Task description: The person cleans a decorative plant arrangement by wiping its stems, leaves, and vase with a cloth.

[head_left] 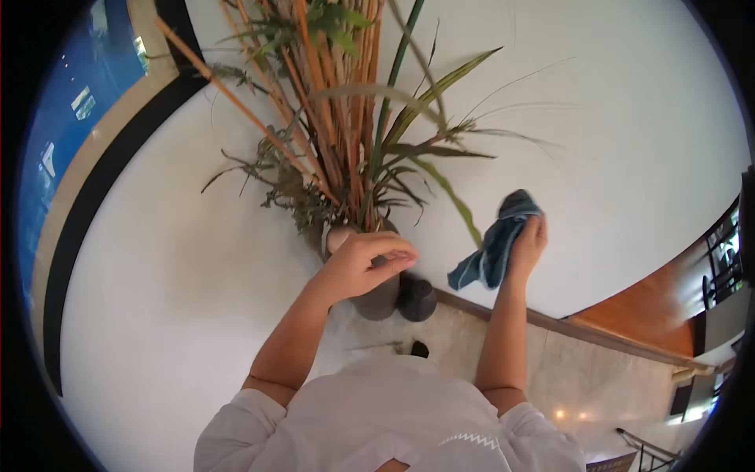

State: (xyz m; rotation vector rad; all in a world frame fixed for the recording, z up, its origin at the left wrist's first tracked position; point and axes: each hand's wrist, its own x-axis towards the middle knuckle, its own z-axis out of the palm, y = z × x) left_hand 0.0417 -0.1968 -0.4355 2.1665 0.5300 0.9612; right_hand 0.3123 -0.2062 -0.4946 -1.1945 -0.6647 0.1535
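My right hand (528,245) is closed round a crumpled blue cloth (499,248), which hangs down to the left of my fingers in front of the white wall. In front of the plant's base, my left hand (373,263) has its fingers curled over and the thumb brought up to the fingertips. Whether anything small is pinched there I cannot make out. Behind the left hand stands a tall arrangement of brown stalks (318,102) with long green leaves (442,88). One long leaf (456,200) droops toward the cloth. The arrangement's grey vase (377,303) is partly hidden by my left hand.
A dark round vase (417,300) stands on the floor beside the grey one. The white wall (621,181) runs behind the plant, with a baseboard (543,322) along its foot. A blue framed panel (71,118) is at upper left. Pale tiled floor (574,377) lies below right.
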